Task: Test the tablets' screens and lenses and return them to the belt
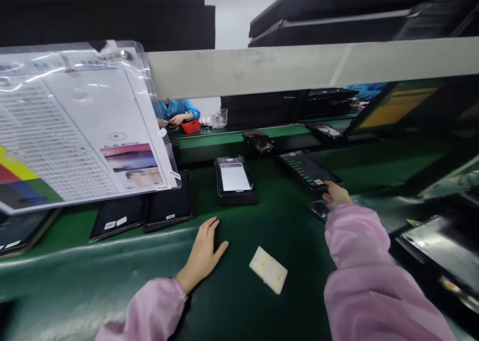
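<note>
A pale rectangular block [268,270] is lying on the smooth green table [295,241], open surface separating it from the left hand [202,254], which is resting palm-down, grip released. Farther out, the right hand [337,195] is touching the near corner of a flat dark panel [307,167] beside an illegible white label [318,182]; whether this grip is clenching cannot be told. A white-screened device [235,176] is lying left of the panel. Beyond, a red basket [191,126] is standing before a blue-sleeved co-worker [187,110].
</note>
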`<state>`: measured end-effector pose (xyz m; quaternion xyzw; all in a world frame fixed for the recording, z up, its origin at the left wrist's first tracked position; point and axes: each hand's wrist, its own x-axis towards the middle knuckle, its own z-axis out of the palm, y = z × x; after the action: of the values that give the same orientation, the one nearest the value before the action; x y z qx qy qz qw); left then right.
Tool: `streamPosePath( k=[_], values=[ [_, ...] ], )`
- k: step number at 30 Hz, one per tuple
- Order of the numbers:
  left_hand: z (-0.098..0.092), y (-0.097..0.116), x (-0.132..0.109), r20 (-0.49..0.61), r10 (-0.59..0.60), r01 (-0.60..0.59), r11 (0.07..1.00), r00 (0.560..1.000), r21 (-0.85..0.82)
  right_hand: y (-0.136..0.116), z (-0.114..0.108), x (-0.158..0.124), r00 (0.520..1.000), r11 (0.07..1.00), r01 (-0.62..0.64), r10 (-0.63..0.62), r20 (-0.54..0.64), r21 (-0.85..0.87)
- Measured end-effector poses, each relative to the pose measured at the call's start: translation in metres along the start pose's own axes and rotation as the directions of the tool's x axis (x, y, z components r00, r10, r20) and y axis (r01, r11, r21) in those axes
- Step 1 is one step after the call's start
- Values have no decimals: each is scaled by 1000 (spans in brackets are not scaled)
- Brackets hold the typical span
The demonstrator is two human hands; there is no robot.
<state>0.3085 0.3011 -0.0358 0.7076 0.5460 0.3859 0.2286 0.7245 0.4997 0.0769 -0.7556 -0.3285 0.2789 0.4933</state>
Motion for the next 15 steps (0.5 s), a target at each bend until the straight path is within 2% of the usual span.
streamPosePath(
  k=[3,5,8,11,15],
  values=[
    [31,11,54,-46,-149,140,977,988,-162,7,13,19,985,985,-134,144,-94,107],
    [42,9,86,-82,-244,220,949,966,-227,12,21,28,974,968,-176,198,-114,182],
    [53,-2,123,-91,-302,266,921,949,-286,20,24,37,956,935,-219,263,-133,278],
    [62,-6,142,-66,-322,277,886,944,-371,25,21,39,950,899,-229,290,-115,374],
    [77,6,151,-58,-352,266,796,934,-544,26,28,34,964,837,-203,262,-47,508]
  ],
)
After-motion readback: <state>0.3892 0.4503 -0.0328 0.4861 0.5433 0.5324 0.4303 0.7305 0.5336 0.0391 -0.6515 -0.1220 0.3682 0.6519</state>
